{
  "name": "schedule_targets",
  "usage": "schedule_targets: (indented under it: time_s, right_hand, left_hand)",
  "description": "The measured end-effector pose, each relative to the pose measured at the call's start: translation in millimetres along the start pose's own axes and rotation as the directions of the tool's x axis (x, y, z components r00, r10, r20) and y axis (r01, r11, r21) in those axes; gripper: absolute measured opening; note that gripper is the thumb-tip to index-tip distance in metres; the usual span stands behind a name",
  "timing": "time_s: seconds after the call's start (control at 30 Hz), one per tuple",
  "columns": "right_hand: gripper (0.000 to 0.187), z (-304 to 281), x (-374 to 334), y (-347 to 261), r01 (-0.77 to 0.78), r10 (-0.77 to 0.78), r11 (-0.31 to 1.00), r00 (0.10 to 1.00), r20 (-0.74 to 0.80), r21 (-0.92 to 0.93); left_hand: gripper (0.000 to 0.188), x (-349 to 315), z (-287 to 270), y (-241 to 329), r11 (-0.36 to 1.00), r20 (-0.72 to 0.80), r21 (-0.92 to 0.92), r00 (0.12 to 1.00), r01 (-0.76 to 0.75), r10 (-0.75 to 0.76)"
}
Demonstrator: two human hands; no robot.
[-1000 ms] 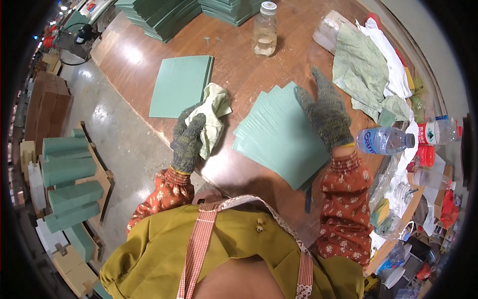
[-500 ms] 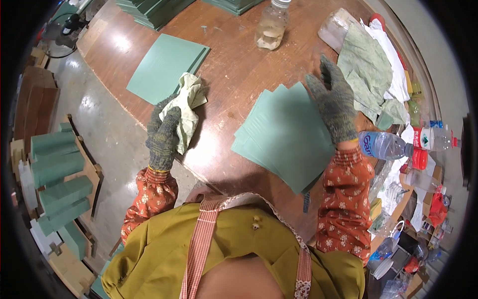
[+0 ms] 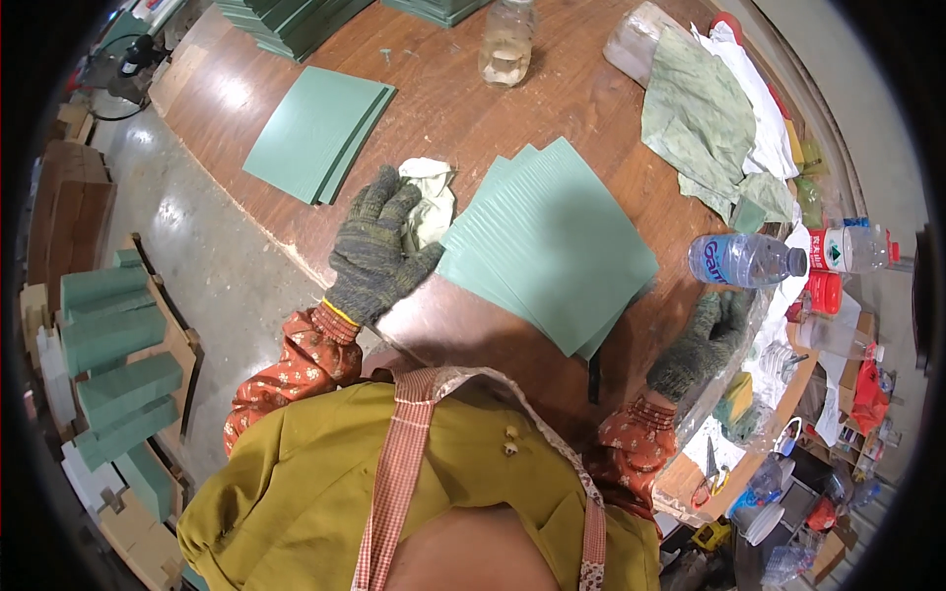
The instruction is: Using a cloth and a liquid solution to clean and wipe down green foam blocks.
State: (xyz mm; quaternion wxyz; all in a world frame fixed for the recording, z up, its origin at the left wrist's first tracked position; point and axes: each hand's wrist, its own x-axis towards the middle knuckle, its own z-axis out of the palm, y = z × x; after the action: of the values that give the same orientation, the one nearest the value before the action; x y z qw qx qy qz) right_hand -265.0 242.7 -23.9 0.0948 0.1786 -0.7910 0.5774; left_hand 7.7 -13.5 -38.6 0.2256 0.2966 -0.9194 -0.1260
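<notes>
My left hand [image 3: 379,241], in a dark grey-green knit glove, has its fingers stretched out beside a crumpled pale cloth [image 3: 431,205]. The fingertips lie against the cloth's left side, not wrapped round it. To the right of the cloth is a fanned pile of flat green sheets [image 3: 562,246], finely ribbed on top. My right hand [image 3: 702,340], gloved alike, is low at the table's right side, close below a clear water bottle [image 3: 741,261]. Its fingers are bent inward, and whatever lies between them is hidden.
Two stacked green panels [image 3: 313,133] lie at the left, near the table edge. A glass jar [image 3: 507,44] stands at the back. Tall green stacks [image 3: 286,25] rise behind. Rags [image 3: 700,118], bottles and scissors [image 3: 705,483] crowd the right side. A pallet of green blocks [image 3: 128,379] stands on the floor.
My left hand has moved right, set the cloth down beside the green sheets and opened. My right hand has left the sheets' right edge and come down toward me, below the bottle.
</notes>
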Motion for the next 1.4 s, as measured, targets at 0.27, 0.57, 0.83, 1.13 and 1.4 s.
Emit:
schedule_targets:
  time_s: [0.27, 0.57, 0.83, 1.13, 1.4]
  right_hand:
    - [0.079, -12, 78, 89, 0.204, -0.201, 0.96, 0.979, -0.036, 0.192]
    - [0.073, 1, 119, 119, 0.179, -0.326, -0.009, 0.93, 0.173, -0.984]
    - [0.055, 37, 100, 35, -0.125, 0.37, 0.898, 0.733, -0.571, 0.421]
    - [0.076, 15, 102, 59, 0.273, -0.22, 0.946, 0.937, -0.271, 0.177]
    - [0.084, 14, 123, 25, 0.348, -0.356, 0.895, 0.934, 0.023, -0.278]
  left_hand:
    - [0.026, 15, -23, 10, 0.246, 0.292, -0.846, 0.797, 0.473, -0.529]
    - [0.033, 1, -31, -11, 0.044, 0.289, -0.924, 0.769, 0.38, -0.57]
    - [0.039, 4, -36, 4, 0.003, 0.272, -0.941, 0.763, 0.337, -0.586]
    - [0.037, -5, -35, 2, 0.054, 0.218, -0.942, 0.728, 0.331, -0.65]
    - [0.032, -23, -39, -23, 0.879, -0.047, -0.419, 0.961, 0.23, -0.273]
